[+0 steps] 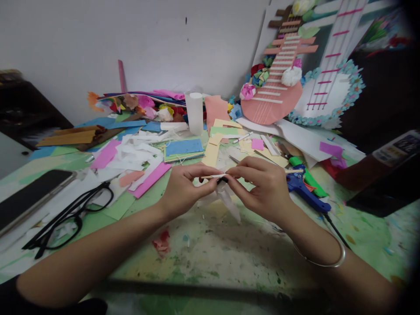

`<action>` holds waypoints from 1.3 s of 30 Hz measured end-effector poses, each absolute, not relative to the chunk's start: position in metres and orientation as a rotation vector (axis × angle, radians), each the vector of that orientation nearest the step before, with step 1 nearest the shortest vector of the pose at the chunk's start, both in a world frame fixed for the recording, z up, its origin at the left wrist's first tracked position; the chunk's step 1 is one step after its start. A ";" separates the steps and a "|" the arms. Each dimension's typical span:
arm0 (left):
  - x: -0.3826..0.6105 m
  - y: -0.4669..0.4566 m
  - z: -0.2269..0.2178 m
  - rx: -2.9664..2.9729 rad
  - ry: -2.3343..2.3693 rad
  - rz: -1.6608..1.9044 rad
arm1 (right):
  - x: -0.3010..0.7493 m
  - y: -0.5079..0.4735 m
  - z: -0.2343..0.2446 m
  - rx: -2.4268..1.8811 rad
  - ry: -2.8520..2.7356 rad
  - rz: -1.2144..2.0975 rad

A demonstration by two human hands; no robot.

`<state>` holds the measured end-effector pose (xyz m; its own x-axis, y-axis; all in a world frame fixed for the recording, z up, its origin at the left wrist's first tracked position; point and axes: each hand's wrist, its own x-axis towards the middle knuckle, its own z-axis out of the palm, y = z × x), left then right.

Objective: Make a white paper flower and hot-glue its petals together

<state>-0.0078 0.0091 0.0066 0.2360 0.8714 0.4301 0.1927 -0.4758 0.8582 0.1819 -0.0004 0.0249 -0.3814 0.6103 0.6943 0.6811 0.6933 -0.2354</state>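
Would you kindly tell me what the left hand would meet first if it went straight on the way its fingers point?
Most likely the right hand, facing it across the white paper between them, though one view leaves depth uncertain.

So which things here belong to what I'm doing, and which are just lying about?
Probably the job:
- thin stick, pinched by your left hand and right hand
- white strip hanging below

Apparently just lying about:
- black glasses
- phone
- pink instrument-shaped cutout, propped up
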 end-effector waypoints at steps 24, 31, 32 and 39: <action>-0.008 0.011 0.008 1.580 0.915 1.186 | 0.180 0.003 0.019 -0.995 -2.070 -0.128; -0.009 0.014 0.006 1.629 0.968 1.198 | 0.180 0.001 0.018 -0.999 -2.122 -0.156; -0.010 0.014 0.006 1.630 0.969 1.202 | 0.181 0.002 0.018 -1.008 -2.140 -0.124; -0.011 0.015 0.007 1.600 0.927 1.179 | 0.184 0.005 0.019 -1.015 -2.151 -0.054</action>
<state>-0.0108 0.0145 0.0068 0.2598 0.9251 0.2771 0.0516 -0.2998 0.9526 0.1836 0.0051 0.0189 -0.4094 0.6489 0.6413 0.6800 0.6857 -0.2597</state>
